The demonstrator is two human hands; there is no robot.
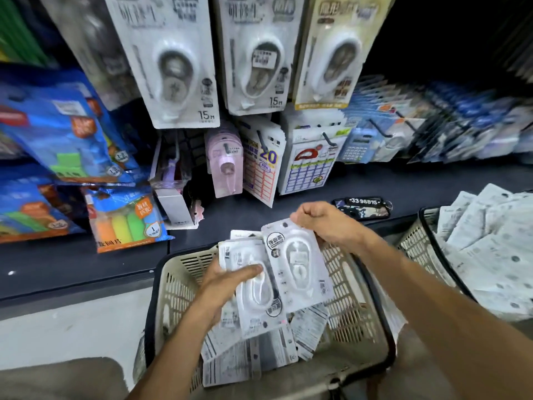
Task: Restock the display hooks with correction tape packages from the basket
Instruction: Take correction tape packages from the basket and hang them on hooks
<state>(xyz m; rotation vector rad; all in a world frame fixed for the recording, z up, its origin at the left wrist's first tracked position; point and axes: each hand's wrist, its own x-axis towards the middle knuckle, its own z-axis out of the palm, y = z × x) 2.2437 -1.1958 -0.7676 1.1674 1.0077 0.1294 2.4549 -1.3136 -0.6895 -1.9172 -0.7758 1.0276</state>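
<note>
Head view: your left hand (227, 280) grips a small stack of correction tape packages (256, 287) above the basket (170, 287), thumb pressed across the top blister. Your right hand (326, 223) pinches one package (298, 267) by its upper edge, fingers curled. The cards look light, stiff and slick; hold each near its hang hole. More packages lie loose in the basket.
</note>
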